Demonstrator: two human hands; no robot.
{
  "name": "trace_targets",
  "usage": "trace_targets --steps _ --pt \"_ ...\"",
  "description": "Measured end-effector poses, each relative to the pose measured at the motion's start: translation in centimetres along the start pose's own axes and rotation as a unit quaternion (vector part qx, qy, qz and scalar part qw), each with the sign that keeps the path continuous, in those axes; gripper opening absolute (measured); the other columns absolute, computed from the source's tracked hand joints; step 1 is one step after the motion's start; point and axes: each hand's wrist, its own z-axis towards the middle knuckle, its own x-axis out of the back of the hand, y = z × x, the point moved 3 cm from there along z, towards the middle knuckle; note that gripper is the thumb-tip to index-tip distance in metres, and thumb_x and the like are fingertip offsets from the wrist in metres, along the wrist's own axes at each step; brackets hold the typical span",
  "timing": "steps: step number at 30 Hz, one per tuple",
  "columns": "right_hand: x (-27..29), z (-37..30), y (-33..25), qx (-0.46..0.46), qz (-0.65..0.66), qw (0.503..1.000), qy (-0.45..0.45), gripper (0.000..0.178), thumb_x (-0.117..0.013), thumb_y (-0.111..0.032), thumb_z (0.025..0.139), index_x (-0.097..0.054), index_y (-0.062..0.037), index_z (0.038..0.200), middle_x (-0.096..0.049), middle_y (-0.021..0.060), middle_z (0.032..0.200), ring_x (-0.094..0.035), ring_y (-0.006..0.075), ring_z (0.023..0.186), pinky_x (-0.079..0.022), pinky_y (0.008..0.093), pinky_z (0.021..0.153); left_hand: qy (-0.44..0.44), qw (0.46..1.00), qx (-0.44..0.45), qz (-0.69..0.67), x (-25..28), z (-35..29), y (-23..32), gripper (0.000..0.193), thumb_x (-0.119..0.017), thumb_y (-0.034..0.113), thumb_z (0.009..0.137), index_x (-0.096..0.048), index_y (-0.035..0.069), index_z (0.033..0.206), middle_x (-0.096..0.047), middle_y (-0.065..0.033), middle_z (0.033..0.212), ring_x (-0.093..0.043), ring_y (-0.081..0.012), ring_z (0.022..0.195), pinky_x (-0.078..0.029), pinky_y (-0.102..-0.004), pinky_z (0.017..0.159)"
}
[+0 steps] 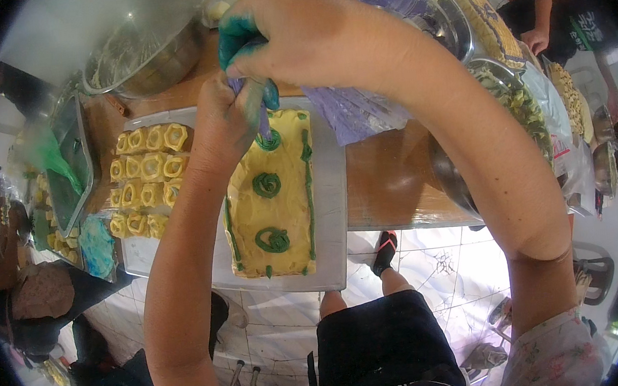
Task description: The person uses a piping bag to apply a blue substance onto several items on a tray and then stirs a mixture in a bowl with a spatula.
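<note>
A rectangular cake (274, 196) iced pale yellow lies on a metal tray (333, 213), edged with green lines and topped by three green swirls. My left hand (226, 123) pinches the tip of a clear piping bag (353, 112) over the swirl at the cake's far end. Above it, my right hand (295, 32) squeezes the twisted top of the bag. Green icing stains the fingers of both hands. Several small yellow ring-shaped pastries (147, 179) sit on the same tray, left of the cake.
Large steel bowls (142, 53) stand at the back of the wooden table (388, 179), another at the right (507, 102). A tray with green icing (72, 169) lies at the left. Another person's arm (546, 3) shows far right. Tiled floor lies below.
</note>
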Motion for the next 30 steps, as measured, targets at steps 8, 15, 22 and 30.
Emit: trace_targets --steps 8,15,22,30 --pt "0.48 0.04 -0.39 -0.023 0.014 0.999 -0.032 0.026 -0.064 -0.018 0.059 -0.059 0.0061 0.066 -0.056 0.0234 0.065 -0.058 0.0344 0.067 -0.047 0.0393 0.064 -0.005 1.000 0.012 -0.016 0.08 0.00 -0.57 0.026 -0.048 0.017 0.084 -0.051 0.000 0.065 -0.049 -0.0031 0.056 -0.045 -0.0085 0.045 -0.037 -0.0228 0.039" --pt "0.29 -0.10 -0.40 -0.032 -0.002 0.998 -0.049 0.027 -0.065 -0.018 0.058 -0.059 0.0067 0.067 -0.057 0.0234 0.066 -0.058 0.0347 0.068 -0.047 0.0387 0.065 -0.004 1.000 0.020 0.003 -0.03 -0.16 -0.32 0.024 -0.046 0.015 0.083 -0.052 -0.001 0.066 -0.050 -0.0035 0.057 -0.046 -0.0088 0.046 -0.038 -0.0234 0.040" --pt "0.07 -0.14 -0.44 0.003 -0.022 1.000 -0.013 0.026 -0.065 -0.018 0.057 -0.060 0.0058 0.065 -0.057 0.0232 0.068 -0.058 0.0348 0.071 -0.047 0.0387 0.067 0.006 1.000 -0.010 0.013 0.06 -0.12 -0.80 0.025 -0.047 0.016 0.084 -0.052 0.000 0.066 -0.050 -0.0017 0.056 -0.046 -0.0077 0.047 -0.037 -0.0225 0.041" --pt "-0.05 -0.22 -0.47 0.005 -0.024 1.000 -0.013 0.025 -0.065 -0.018 0.057 -0.060 0.0055 0.065 -0.057 0.0231 0.069 -0.058 0.0347 0.072 -0.047 0.0386 0.068 0.006 1.000 0.018 0.023 0.05 -0.12 -1.00 0.024 -0.047 0.014 0.084 -0.052 0.001 0.065 -0.050 -0.0011 0.056 -0.045 -0.0074 0.046 -0.037 -0.0223 0.041"
